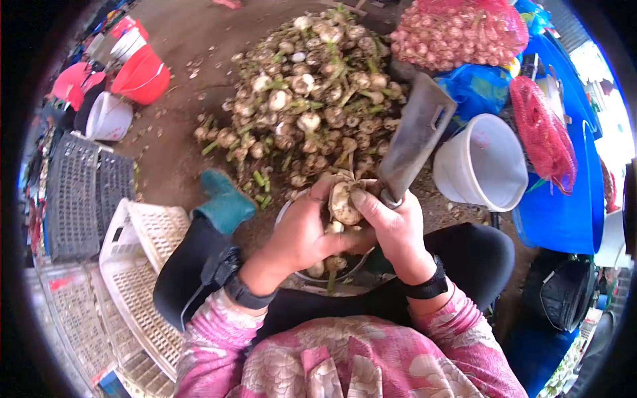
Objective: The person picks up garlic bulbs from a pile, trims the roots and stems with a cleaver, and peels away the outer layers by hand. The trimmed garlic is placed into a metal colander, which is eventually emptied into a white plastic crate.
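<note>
A dirt-streaked garlic bulb (345, 203) is held between my two hands, above a round container whose rim (310, 277) shows between my legs. My left hand (292, 229) is closed around the bulb from the left side. In my right hand (400, 232) is the handle of a wide-bladed cleaver (418, 132), its blade pointing up and away from me. The right thumb presses on the bulb's side. More garlic and a cut stalk lie in the container, partly hidden by my hands. Beyond my hands a large heap of garlic (292, 123) covers the ground.
At the right stand a white bucket (454, 166), a red mesh bag (544, 136) and a blue tub (564, 212). A filled net sack of garlic (458, 36) lies behind. White plastic crates (136, 265), a black crate (86, 192) and a red bucket (141, 74) are on the left.
</note>
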### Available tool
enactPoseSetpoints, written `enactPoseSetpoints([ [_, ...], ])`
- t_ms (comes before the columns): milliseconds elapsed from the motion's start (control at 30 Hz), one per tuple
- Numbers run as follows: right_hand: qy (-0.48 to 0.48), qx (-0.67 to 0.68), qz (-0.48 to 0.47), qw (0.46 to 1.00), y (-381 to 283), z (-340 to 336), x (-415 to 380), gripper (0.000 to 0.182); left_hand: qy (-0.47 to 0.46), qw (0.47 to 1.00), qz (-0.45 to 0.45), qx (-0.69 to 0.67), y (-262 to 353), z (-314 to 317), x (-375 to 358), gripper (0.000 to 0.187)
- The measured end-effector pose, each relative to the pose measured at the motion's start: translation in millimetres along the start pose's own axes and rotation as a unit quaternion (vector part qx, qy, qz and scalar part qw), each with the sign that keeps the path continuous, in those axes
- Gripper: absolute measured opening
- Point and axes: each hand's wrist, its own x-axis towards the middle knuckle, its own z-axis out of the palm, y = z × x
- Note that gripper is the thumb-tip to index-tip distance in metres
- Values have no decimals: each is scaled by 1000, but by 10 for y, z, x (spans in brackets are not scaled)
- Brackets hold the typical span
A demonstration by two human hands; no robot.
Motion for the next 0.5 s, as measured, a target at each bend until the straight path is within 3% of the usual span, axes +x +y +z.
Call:
enactPoseSetpoints([
  [67, 6, -130, -35, 991, 68, 29, -77, 24, 50, 998, -6, -41, -94, -2, -137, 49],
  [100, 26, -206, -63, 976, 138, -13, -58, 26, 80, 987, 6, -139, -179, -13, -227, 48],
  [167, 70, -406, -119, 903, 140, -73, -22, 24, 118, 946, -68, -293, 109, -119, -370, 48],
  [200, 59, -452, -140, 879, 217, -97, -33, 24, 118, 963, -1, -241, -37, -194, -438, 48],
  [267, -10, -525, -176, 833, 263, -47, -129, 23, 95, 985, 30, -139, -83, -328, -503, 53],
  [300, -56, -507, -212, 834, 284, 24, -211, 24, 80, 992, 44, -90, -111, -371, -528, 55],
  [367, -106, -512, -261, 812, 276, 198, -317, 24, 171, 981, 66, -58, -247, -296, -668, 63],
  [467, -133, -511, -323, 786, 281, 360, -344, 26, 158, 985, -3, 62, -163, -405, -645, 53],
  [500, -146, -506, -336, 781, 276, 401, -342, 26, 179, 981, -66, 22, -158, -384, -629, 43],
])
